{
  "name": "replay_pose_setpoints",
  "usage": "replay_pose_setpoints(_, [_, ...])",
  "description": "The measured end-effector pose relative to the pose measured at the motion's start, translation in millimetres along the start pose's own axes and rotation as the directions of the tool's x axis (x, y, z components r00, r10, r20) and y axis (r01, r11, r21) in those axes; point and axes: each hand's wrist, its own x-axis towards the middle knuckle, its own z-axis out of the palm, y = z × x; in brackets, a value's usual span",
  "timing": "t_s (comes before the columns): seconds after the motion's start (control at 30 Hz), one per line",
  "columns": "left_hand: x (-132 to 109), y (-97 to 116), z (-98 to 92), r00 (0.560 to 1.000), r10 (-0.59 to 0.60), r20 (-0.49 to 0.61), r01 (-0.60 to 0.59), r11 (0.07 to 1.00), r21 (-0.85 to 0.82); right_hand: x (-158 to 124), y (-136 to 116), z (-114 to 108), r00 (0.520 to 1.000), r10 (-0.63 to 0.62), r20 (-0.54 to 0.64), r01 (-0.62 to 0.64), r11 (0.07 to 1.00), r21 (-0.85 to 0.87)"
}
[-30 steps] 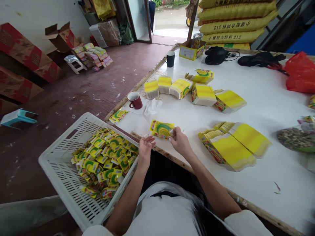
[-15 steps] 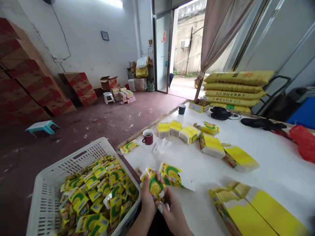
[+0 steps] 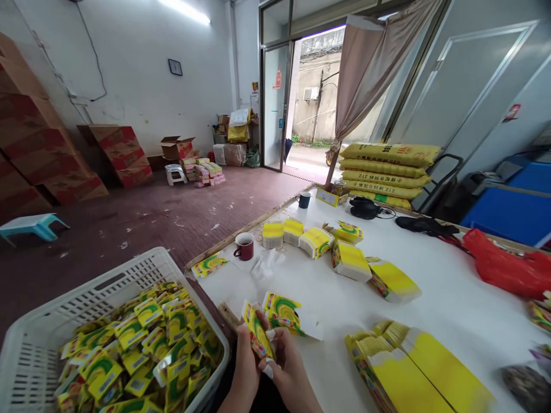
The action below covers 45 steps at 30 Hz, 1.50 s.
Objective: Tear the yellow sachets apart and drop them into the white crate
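Between my hands, above the table's near edge, is a small yellow-and-green printed carton (image 3: 257,332), tilted. My left hand (image 3: 246,357) is closed around its lower left side. The fingers of my right hand (image 3: 287,358) pinch its lower right end; white wraps show on the fingertips. Just beyond lies another printed carton (image 3: 282,312), flat and unfolded, on the white table (image 3: 310,281). To the left stands a white plastic basket (image 3: 161,261) heaped with folded yellow cartons (image 3: 142,338).
Stacks of flat yellow cartons (image 3: 426,367) lie at the right, with smaller bundles (image 3: 350,261) farther back. A red mug (image 3: 244,246), crumpled tissue (image 3: 267,263) and dark mug (image 3: 303,199) stand along the left edge. A red plastic bag (image 3: 503,264) lies far right.
The view has swung right, so the room's things sit farther left. The carton in my hands has turned to a narrower, more edge-on angle. Both hands still hold it.
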Motion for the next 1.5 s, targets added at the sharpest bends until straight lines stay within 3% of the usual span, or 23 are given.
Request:
replay_pose_setpoints(0.13, [-6.5, 7.4, 8.7, 0.986, -0.142, 0.091, 0.143, 0.99, 0.001, 1.9, -7.0, -7.7, 0.999, -0.027, -0.023, 0.029, 0.993, 0.113])
replay_pose_setpoints(0.3, [-9.9, 10.0, 13.9, 0.992, -0.093, 0.09, 0.087, 0.994, 0.061, 2.5, -14.0, -10.7, 0.996, -0.046, -0.071, 0.055, 0.99, 0.13])
replay_pose_setpoints(0.47, [-8.8, 4.4, 5.2, 1.0, -0.013, 0.009, 0.013, 0.998, 0.068, 3.3, -4.5, -10.8, 0.978, -0.118, -0.175, 0.114, 0.993, -0.033])
replay_pose_setpoints(0.6, [-9.1, 6.1, 1.1, 0.999, -0.012, 0.04, 0.008, 0.994, 0.111, 5.7, 5.6, -17.5, 0.956, -0.153, -0.249, 0.1, 0.972, -0.214])
replay_pose_setpoints(0.8, [-3.5, 26.9, 0.4, 0.994, 0.028, 0.107, -0.051, 0.975, 0.217, 4.4, -1.4, -37.4, 0.972, -0.203, -0.117, 0.137, 0.897, -0.421])
replay_pose_setpoints(0.93, [6.7, 54.4, -8.9, 0.983, 0.077, 0.166, -0.131, 0.93, 0.342, 4.8, -17.3, -54.1, 0.968, -0.251, -0.028, 0.198, 0.824, -0.53])
replay_pose_setpoints(1.03, [8.8, 79.3, -15.4, 0.947, 0.117, 0.299, -0.256, 0.836, 0.485, 6.3, -30.3, -60.1, 0.953, -0.292, 0.083, 0.276, 0.719, -0.638])
replay_pose_setpoints(1.17, [-1.0, 86.4, -13.5, 0.874, -0.146, 0.463, -0.32, 0.543, 0.777, 3.3, -38.0, -51.0, 0.9, -0.309, 0.307, 0.433, 0.557, -0.709])
replay_pose_setpoints(1.23, [-6.5, 77.1, -10.1, 0.834, -0.262, 0.485, -0.333, 0.462, 0.822, -0.8, -33.7, -46.2, 0.879, -0.35, 0.325, 0.472, 0.532, -0.703])
replay_pose_setpoints(1.3, [-10.1, 65.8, -7.6, 0.816, -0.273, 0.509, -0.36, 0.45, 0.818, -4.7, -24.3, -45.9, 0.886, -0.431, 0.171, 0.412, 0.563, -0.716])
replay_pose_setpoints(1.37, [-12.6, 56.2, -6.9, 0.837, -0.2, 0.51, -0.392, 0.432, 0.812, -6.7, -13.0, -48.9, 0.879, -0.464, -0.108, 0.283, 0.69, -0.666])
replay_pose_setpoints(1.43, [-15.9, 47.7, -8.1, 0.854, -0.13, 0.504, -0.422, 0.395, 0.816, -6.4, -4.5, -50.6, 0.893, -0.342, -0.294, 0.17, 0.859, -0.483])
replay_pose_setpoints(1.5, [-20.3, 38.5, -10.7, 0.829, -0.108, 0.549, -0.474, 0.386, 0.791, -5.0, -2.1, -47.0, 0.955, -0.108, -0.275, 0.04, 0.969, -0.245])
